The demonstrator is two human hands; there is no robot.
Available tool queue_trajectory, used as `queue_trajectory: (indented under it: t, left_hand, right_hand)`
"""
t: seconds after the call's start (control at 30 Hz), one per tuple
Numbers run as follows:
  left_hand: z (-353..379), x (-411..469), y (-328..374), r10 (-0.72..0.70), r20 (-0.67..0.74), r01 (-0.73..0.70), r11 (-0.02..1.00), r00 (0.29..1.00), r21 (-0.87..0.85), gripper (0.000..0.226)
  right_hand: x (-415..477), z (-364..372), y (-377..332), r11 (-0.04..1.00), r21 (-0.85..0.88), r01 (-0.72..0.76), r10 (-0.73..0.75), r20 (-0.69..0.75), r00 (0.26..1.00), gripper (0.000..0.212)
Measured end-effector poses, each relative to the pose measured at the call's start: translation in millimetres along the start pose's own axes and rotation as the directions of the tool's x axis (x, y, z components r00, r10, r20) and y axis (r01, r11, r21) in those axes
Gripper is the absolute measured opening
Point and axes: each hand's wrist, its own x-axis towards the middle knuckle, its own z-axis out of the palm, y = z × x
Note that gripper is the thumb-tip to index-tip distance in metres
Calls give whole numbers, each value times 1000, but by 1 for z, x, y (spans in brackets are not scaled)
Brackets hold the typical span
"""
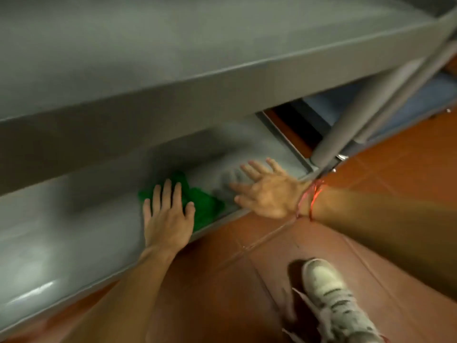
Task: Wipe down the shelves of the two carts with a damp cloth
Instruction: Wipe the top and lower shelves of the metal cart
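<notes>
Grey cart (pixel 197 78) fills the view. Its lower shelf (pixel 74 231) sits low, near the floor (pixel 222 280), so both arms reach down. Right hand (pixel 269 194) holds nothing, fingers splayed straight on the shelf, probably as a brace. Left hand (pixel 168 219), fingers straight, presses the green cloth (pixel 205 206) flat near the shelf's front edge to wipe.

A red string bracelet (pixel 309 199) behind the right hand (pixel 269 194), one white striped sneaker (pixel 332 302)

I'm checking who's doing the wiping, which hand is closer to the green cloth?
Left. The left hand lies flat on the green cloth. The right hand is spread over the lower shelf just right of the cloth, apparently clear of it.
</notes>
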Motion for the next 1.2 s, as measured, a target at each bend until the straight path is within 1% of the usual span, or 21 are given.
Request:
queue_trajectory:
  t: [0.07,0.13,0.2,0.27,0.37,0.47,0.53,0.57,0.63,0.7,0.77,0.87,0.93,1.07,1.13,1.2]
  left_hand:
    - [7,0,-7,39,-67,-36,998,997,50,71]
    - [10,3,-10,45,-60,-42,997,997,58,72]
    - [10,1,-9,58,-55,-54,996,997,70,73]
    - [13,1,-10,58,-69,-52,996,996,74,72]
    - [17,2,-11,38,-84,-32,997,996,70,66]
    - [18,2,-10,34,-101,-27,997,994,73,72]
    - [17,1,-8,25,-114,-15,996,993,87,78]
    - [16,1,-6,19,-104,-8,994,994,105,79]
    - [10,3,0,15,-66,-3,985,998,171,82]
    - [1,8,6,15,-39,-5,965,999,263,82]
    - [-5,13,10,71,-31,-58,954,997,295,80]
    - [-1,18,11,115,13,-116,974,993,196,81]
    - [4,21,7,149,15,-150,978,989,147,80]
    - [6,43,0,264,23,-265,957,964,119,80]
    - [5,49,-1,279,11,-279,955,960,100,81]
    - [7,50,0,283,2,-282,955,959,94,81]
  right_hand:
    - [-2,-4,17,998,-1,-57,57,6,998,57]
    - [2,-7,26,997,5,-73,73,6,997,59]
    - [11,-2,31,995,48,-85,85,3,996,60]
    - [27,12,33,995,74,-67,72,-57,996,59]
    - [51,45,42,994,93,-52,69,-196,978,61]
    - [66,77,60,977,166,-132,180,-318,931,65]
    - [72,92,69,952,246,-183,263,-344,901,68]
    - [75,98,70,941,283,-186,281,-349,894,70]
    - [76,104,73,930,329,-162,287,-380,879,72]
    - [74,102,73,930,350,-113,256,-395,882,75]
    - [73,103,75,930,352,-111,262,-417,870,76]
    - [75,107,74,933,338,-123,273,-442,855,77]
    - [78,108,74,932,342,-119,278,-463,842,78]
    - [80,114,74,934,330,-134,289,-482,827,83]
    - [80,113,74,934,329,-141,295,-485,823,86]
    - [80,110,72,911,386,-144,331,-477,814,86]
